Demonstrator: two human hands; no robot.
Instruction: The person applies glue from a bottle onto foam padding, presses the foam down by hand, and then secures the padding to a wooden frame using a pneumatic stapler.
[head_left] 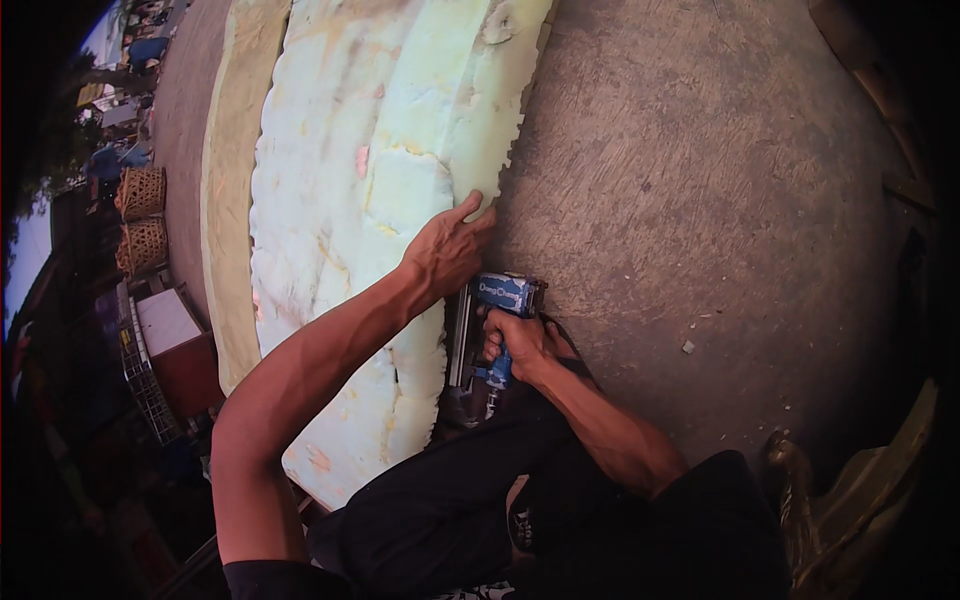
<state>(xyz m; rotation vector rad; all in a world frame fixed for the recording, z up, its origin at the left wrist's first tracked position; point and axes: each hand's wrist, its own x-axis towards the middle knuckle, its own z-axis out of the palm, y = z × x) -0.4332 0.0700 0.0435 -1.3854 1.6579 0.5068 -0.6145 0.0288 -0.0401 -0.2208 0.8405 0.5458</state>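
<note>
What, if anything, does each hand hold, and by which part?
The right hand holds a blue fastener gun by its handle. The left hand touches the right edge of the pale foam; whether it grips cannot be told.

An open-air workshop is indicated by a rough concrete floor (690, 220) dotted with scraps (688, 347), a blue pneumatic gun (505, 292), a long foam-padded piece (330, 150), woven baskets (142, 193) and visible sky (32, 250).
</note>
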